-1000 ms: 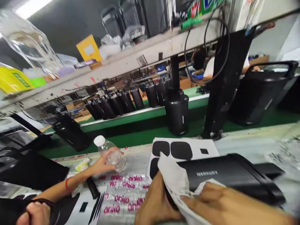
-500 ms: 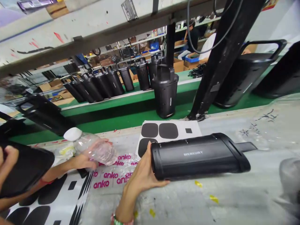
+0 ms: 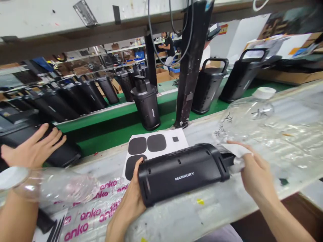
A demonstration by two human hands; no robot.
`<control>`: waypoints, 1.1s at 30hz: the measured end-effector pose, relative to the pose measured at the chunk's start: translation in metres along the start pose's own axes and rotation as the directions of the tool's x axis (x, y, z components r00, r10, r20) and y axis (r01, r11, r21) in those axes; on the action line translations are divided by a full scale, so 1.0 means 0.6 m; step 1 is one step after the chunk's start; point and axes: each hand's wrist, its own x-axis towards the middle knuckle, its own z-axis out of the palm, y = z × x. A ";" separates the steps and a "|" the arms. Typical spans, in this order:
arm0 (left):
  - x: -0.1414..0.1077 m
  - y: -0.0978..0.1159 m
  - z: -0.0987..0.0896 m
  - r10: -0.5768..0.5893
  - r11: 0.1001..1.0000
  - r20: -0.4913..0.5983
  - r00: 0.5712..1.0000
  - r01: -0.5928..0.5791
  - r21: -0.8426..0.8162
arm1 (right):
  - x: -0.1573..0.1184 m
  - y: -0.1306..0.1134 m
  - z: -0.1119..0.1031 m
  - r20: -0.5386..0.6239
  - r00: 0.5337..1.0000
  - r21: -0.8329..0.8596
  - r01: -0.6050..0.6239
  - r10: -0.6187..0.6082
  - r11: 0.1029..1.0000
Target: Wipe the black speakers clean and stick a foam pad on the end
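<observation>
A black portable speaker marked MERKURY lies on its side on the plastic-covered worktop. My left hand is wrapped round its left end, with the thumb on top. Pinched in my right hand is a crumpled white cloth or tissue, pressed against the speaker's handle. The cloth partly covers the handle. Behind the speaker is a white sheet with black rounded-square pads, partly hidden by it.
At left, a co-worker's hand rests on another speaker by the green conveyor. Clear plastic bottles lie at left and right. More speakers stand behind a black post. Anko-printed tape covers the worktop's left.
My right hand has come into view with the white cloth at the handle. The speaker has rolled slightly in my left hand. The co-worker's hand has moved onto a conveyor speaker. My view has swung right.
</observation>
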 end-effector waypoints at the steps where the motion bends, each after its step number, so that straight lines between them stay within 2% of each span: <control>1: 0.000 0.001 0.001 -0.022 1.000 -0.004 1.000 0.022 -0.016 | -0.004 -0.007 0.006 0.007 0.999 0.035 -0.052 0.051 0.998; 3: -0.002 0.000 0.004 -0.065 0.998 -0.026 0.998 0.064 -0.030 | -0.009 -0.021 0.012 0.007 0.995 0.049 -0.101 0.101 0.994; 7: -0.004 -0.007 0.005 -0.073 0.997 -0.055 0.996 0.073 -0.009 | -0.011 -0.025 0.011 -0.023 0.998 -0.040 -0.065 0.065 0.997; 9: -0.004 -0.010 0.004 -0.071 0.997 -0.045 0.996 0.072 0.011 | -0.023 -0.014 0.012 -0.089 0.995 -0.104 0.030 -0.039 0.994; 10: -0.004 -0.010 0.002 -0.067 0.997 -0.038 0.997 0.068 0.024 | -0.036 -0.007 0.015 -0.129 0.981 -0.155 0.126 -0.147 0.980; 11: -0.004 -0.011 0.001 -0.056 0.998 -0.028 0.998 0.057 0.040 | -0.051 -0.001 0.021 -0.135 0.944 -0.213 0.271 -0.303 0.939; 12: -0.003 -0.012 -0.001 -0.042 0.998 -0.018 0.999 0.043 0.055 | -0.069 0.003 0.028 -0.094 0.869 -0.265 0.448 -0.486 0.854; 13: -0.003 -0.013 -0.003 -0.029 0.997 -0.001 1.000 0.029 0.073 | -0.087 0.005 0.036 -0.007 0.754 -0.284 0.628 -0.656 0.724; 14: -0.004 -0.014 -0.004 -0.017 0.996 0.013 1.000 0.016 0.089 | -0.104 0.004 0.044 0.106 0.614 -0.259 0.776 -0.782 0.575; 15: -0.004 -0.016 -0.005 -0.007 0.995 0.023 1.000 0.004 0.104 | -0.117 0.002 0.052 0.216 0.479 -0.203 0.874 -0.851 0.441; 16: -0.005 -0.018 -0.006 -0.001 0.993 0.026 1.000 -0.002 0.114 | -0.124 -0.002 0.058 0.286 0.369 -0.136 0.929 -0.885 0.343; 17: -0.006 -0.020 -0.007 0.002 0.993 0.023 1.000 -0.005 0.118 | -0.126 -0.006 0.062 0.302 0.298 -0.094 0.954 -0.905 0.283; 18: -0.007 -0.022 -0.007 0.005 0.993 0.021 1.000 -0.007 0.119 | -0.124 -0.009 0.063 0.282 0.269 -0.099 0.963 -0.921 0.251; 19: -0.008 -0.024 -0.006 0.010 0.993 0.023 1.000 -0.012 0.119 | -0.118 -0.012 0.063 0.250 0.263 -0.142 0.962 -0.932 0.234; 22: -0.010 -0.031 -0.005 0.017 0.993 0.021 1.000 -0.020 0.118 | -0.108 -0.015 0.062 0.163 0.303 -0.306 0.920 -0.939 0.244; 23: -0.011 -0.032 -0.004 0.021 0.994 0.021 1.000 -0.023 0.110 | -0.111 -0.016 0.064 0.176 0.317 -0.296 0.920 -0.932 0.257; 26: -0.011 -0.029 -0.003 0.003 0.998 0.018 1.000 -0.005 0.066 | -0.124 -0.017 0.071 0.272 0.277 -0.120 0.960 -0.922 0.253; 28: -0.010 -0.021 -0.001 -0.016 0.998 -0.006 1.000 0.016 0.061 | -0.114 -0.020 0.066 0.269 0.301 -0.139 0.952 -0.915 0.272; 29: -0.010 -0.016 0.000 -0.021 0.998 -0.025 0.999 0.023 0.064 | -0.101 -0.022 0.058 0.240 0.360 -0.196 0.927 -0.901 0.318; 30: -0.009 -0.012 0.000 -0.021 0.998 -0.040 0.999 0.024 0.064 | -0.085 -0.025 0.047 0.186 0.468 -0.255 0.872 -0.864 0.418; 31: -0.009 -0.008 0.001 -0.017 0.998 -0.048 0.999 0.020 0.060 | -0.068 -0.029 0.034 0.112 0.611 -0.289 0.774 -0.783 0.563; 32: -0.008 -0.006 0.001 -0.012 0.998 -0.049 0.999 0.015 0.053 | -0.051 -0.033 0.020 0.046 0.759 -0.287 0.633 -0.650 0.719; 33: -0.008 -0.005 0.001 -0.006 0.999 -0.048 0.999 0.009 0.047 | -0.039 -0.037 0.007 -0.002 0.882 -0.253 0.456 -0.472 0.853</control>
